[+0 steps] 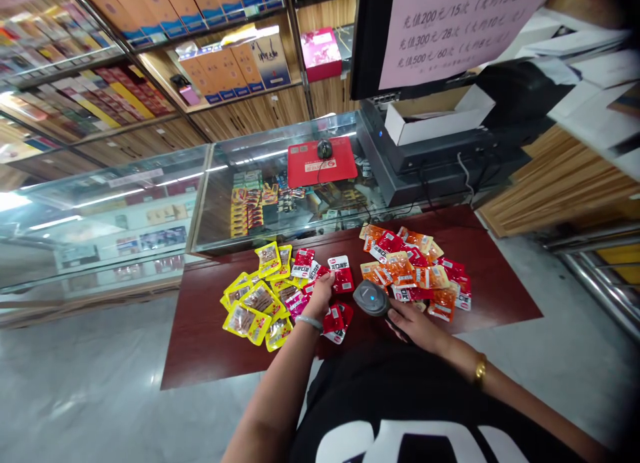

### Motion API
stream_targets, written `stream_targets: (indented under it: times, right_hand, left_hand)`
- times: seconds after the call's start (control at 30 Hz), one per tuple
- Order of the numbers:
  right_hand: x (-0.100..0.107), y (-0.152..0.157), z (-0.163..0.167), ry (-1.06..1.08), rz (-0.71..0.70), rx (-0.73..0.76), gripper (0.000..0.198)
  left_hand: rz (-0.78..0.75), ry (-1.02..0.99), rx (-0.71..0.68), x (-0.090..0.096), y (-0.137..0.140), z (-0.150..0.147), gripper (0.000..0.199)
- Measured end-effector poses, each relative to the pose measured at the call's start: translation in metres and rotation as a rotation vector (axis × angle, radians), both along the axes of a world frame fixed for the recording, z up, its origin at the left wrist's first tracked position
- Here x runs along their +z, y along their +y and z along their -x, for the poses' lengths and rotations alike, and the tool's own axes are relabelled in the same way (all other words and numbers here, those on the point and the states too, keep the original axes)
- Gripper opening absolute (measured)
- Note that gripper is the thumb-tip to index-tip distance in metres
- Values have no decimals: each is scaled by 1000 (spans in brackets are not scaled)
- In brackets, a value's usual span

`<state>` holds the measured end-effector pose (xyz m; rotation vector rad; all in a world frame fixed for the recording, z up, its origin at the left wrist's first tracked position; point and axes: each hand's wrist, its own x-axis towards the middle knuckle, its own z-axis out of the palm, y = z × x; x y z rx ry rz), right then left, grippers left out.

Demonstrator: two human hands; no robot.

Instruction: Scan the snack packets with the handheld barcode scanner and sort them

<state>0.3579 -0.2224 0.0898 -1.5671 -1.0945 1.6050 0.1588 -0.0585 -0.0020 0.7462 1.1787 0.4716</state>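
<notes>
Between the fingertips of my left hand is a red-and-white snack packet. My right hand is wrapped round the handle of a grey barcode scanner, a blue light glowing on its head, which points towards the packet. Yellow-edged snack packets lie heaped left of my left hand, mixed with red and magenta ones. Below that hand, a few red packets rest on the dark red table. Beyond the scanner, to the right, spreads a pile of orange and red packets.
A glass display counter borders the table's far side, with a mouse on a red mat. At the back right stand a monitor, a black cash drawer and a white open box. Shelves line the wall.
</notes>
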Motion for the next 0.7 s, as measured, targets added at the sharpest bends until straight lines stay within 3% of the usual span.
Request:
stream_targets:
  times: [0.3,0.37,0.47,0.53,0.6,0.7]
  right_hand:
    - [-1,0,4,77,44,-27,53]
    - [-5,0,3,78,40,-29,53]
    - [-10,2,3,71,45,-44,53]
    - [-12,4,4,61,49,-52,52]
    - [-15,6,4,54,52,-51,52]
    - [-16,8,3,27,46,-37,53]
  left_hand:
    - [3,-56,95,2,-3,-7,44]
    - [-6,-84,26,4,-4,-18,49]
    - [-115,-33,-204,7,-4,-35,54]
    - [-296,169,-338,9,0,-36,50]
    - [-523,527,-411,10,5,-26,49]
    - [-721,1021,-557,6,8,-1,67]
